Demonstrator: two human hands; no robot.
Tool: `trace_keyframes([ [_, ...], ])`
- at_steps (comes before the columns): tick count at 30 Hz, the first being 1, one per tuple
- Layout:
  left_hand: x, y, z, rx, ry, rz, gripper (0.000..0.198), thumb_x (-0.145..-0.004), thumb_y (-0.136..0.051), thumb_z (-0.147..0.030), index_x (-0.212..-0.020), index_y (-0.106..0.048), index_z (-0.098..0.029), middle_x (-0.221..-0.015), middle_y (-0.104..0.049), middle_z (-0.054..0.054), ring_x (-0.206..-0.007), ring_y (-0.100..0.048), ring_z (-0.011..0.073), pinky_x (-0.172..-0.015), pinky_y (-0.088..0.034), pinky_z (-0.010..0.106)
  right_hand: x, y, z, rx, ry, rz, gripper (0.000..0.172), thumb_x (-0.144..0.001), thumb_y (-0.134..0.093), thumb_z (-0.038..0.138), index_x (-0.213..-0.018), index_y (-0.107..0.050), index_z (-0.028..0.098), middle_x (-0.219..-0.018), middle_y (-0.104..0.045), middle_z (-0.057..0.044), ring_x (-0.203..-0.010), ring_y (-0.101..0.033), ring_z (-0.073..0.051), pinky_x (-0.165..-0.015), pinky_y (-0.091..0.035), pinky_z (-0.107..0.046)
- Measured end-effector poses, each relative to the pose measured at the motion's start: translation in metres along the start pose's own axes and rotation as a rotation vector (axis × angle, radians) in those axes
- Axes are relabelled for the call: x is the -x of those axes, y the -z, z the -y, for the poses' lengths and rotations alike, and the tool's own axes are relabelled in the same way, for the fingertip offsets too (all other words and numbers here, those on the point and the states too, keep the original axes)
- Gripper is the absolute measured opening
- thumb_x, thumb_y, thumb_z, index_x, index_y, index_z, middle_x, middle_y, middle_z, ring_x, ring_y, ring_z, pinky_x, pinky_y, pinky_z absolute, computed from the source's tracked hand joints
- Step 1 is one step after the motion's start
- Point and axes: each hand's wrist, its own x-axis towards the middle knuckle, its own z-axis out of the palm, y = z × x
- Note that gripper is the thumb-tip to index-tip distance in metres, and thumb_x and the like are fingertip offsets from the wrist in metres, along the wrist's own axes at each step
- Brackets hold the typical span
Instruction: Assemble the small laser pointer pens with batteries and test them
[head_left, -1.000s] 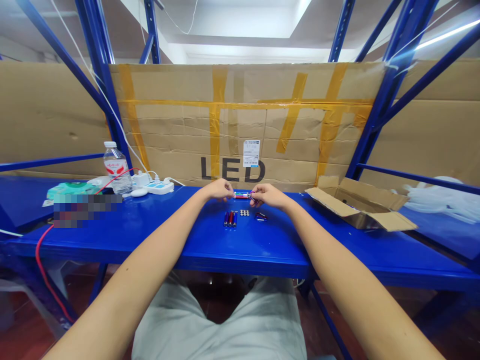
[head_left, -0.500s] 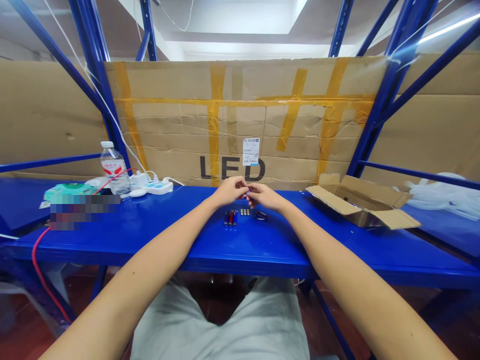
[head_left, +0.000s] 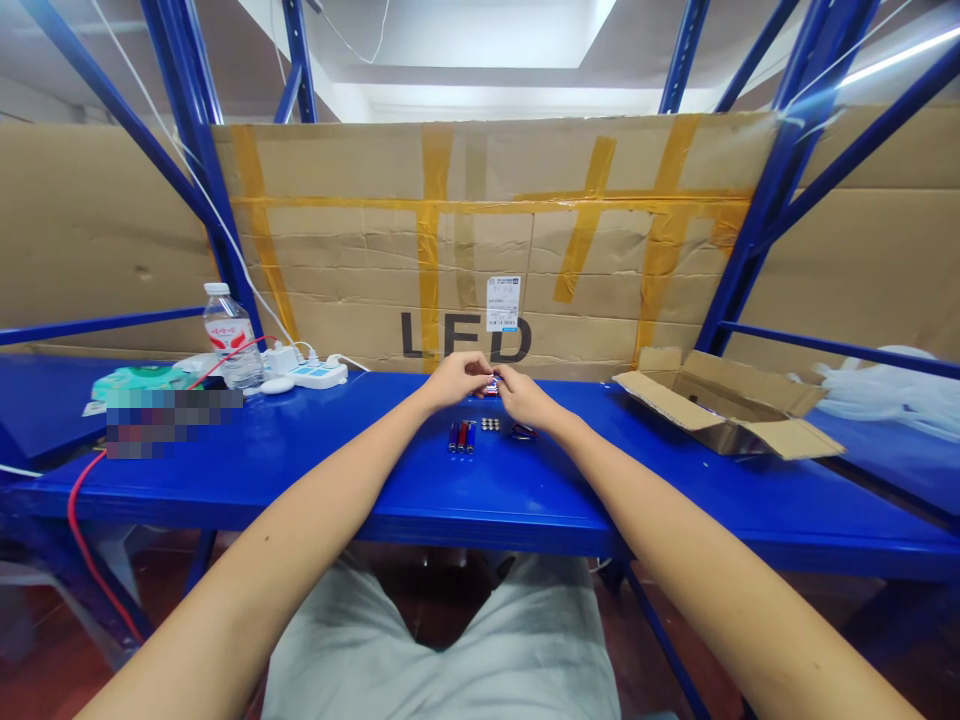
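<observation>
Above the middle of the blue table, my left hand (head_left: 459, 378) and my right hand (head_left: 527, 398) meet, both closed with fingertips together. Between them they pinch a small shiny reddish piece (head_left: 492, 389), mostly covered by the fingers; its exact kind is too small to make out. Just below lie several small round silver pieces (head_left: 490, 424), like button cells, set in neat rows. Left of these, three short metal tubes (head_left: 461, 437), blue and red, stand side by side. Under my right wrist rests a dark loop-shaped item (head_left: 524, 433), partly covered.
An open cardboard box (head_left: 720, 400) sits on the right of the table (head_left: 300, 470). On the left are a water bottle (head_left: 231, 340), a white power strip (head_left: 319, 374), a green packet (head_left: 139, 382) and a red cable (head_left: 79, 510). A large cardboard sheet (head_left: 337, 260) stands behind.
My right hand has turned slightly, its fingers now closer over the small piece. More of the piece's shiny reddish side shows. The items on the table have stayed put.
</observation>
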Motion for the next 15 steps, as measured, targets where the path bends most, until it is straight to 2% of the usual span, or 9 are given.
trace_keyframes([
  [6,0.000,-0.004,0.000,0.077,0.001,0.043,0.012,-0.074,-0.067,-0.015,-0.073,-0.056,-0.013,-0.060,-0.064,-0.001,-0.057,-0.061,0.0110,-0.062,-0.050,0.026,0.003,-0.002,0.001,0.098,-0.017,-0.039,0.020,-0.094,-0.037,0.017,-0.106,-0.053,0.015,-0.103,-0.069,-0.016,-0.094,-0.063,-0.023,-0.082,-0.045,-0.031],
  [11,0.000,-0.009,0.000,0.113,0.038,0.072,0.011,-0.074,-0.066,-0.012,-0.075,-0.056,-0.013,-0.062,-0.065,0.000,-0.058,-0.063,0.0117,-0.065,-0.052,0.029,0.001,-0.002,0.001,0.039,0.013,-0.048,0.020,-0.093,-0.041,0.018,-0.111,-0.050,0.015,-0.101,-0.070,-0.013,-0.091,-0.063,-0.021,-0.080,-0.046,-0.030],
  [15,0.000,-0.010,0.002,0.024,0.060,0.081,0.006,-0.075,-0.062,-0.010,-0.078,-0.057,-0.014,-0.065,-0.067,0.001,-0.062,-0.065,0.0140,-0.066,-0.052,0.030,-0.006,0.005,-0.012,0.078,-0.091,-0.104,0.025,-0.093,-0.042,0.018,-0.116,-0.051,0.015,-0.112,-0.067,-0.015,-0.099,-0.063,-0.022,-0.083,-0.047,-0.031],
])
